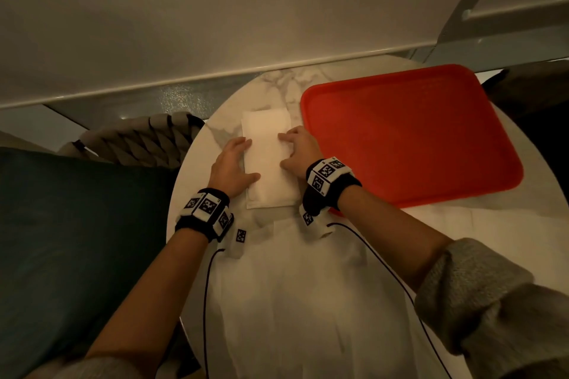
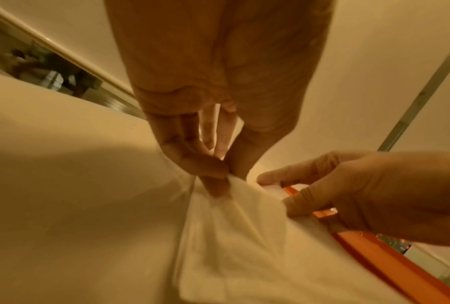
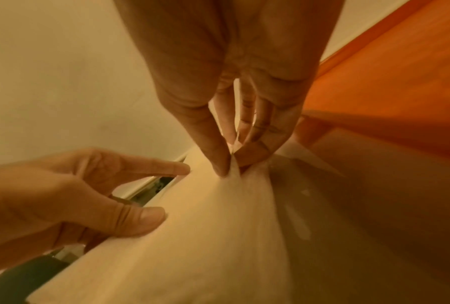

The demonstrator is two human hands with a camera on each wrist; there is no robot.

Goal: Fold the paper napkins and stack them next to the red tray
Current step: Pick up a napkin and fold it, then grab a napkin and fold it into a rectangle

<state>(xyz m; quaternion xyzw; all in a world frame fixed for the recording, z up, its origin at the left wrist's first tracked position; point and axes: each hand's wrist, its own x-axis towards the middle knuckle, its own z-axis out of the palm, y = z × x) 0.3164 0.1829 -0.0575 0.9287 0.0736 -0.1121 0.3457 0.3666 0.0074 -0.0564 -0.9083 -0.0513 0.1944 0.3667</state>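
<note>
A folded white napkin (image 1: 267,163) lies on the round marble table (image 1: 277,83), just left of the red tray (image 1: 409,138). My left hand (image 1: 246,160) is at the napkin's left edge with its thumb on top. In the left wrist view my left hand (image 2: 224,174) pinches the paper, which wrinkles there. My right hand (image 1: 284,151) sits on the napkin's right side, beside the tray rim. The right wrist view shows my right hand (image 3: 231,164) pinching a small peak of paper between thumb and fingers. The tray holds nothing.
Unfolded white napkins (image 1: 292,301) lie spread over the near part of the table, under my wrists. A woven chair back (image 1: 138,138) and a dark teal cushion (image 1: 77,224) stand to the left. A wall runs close behind the table.
</note>
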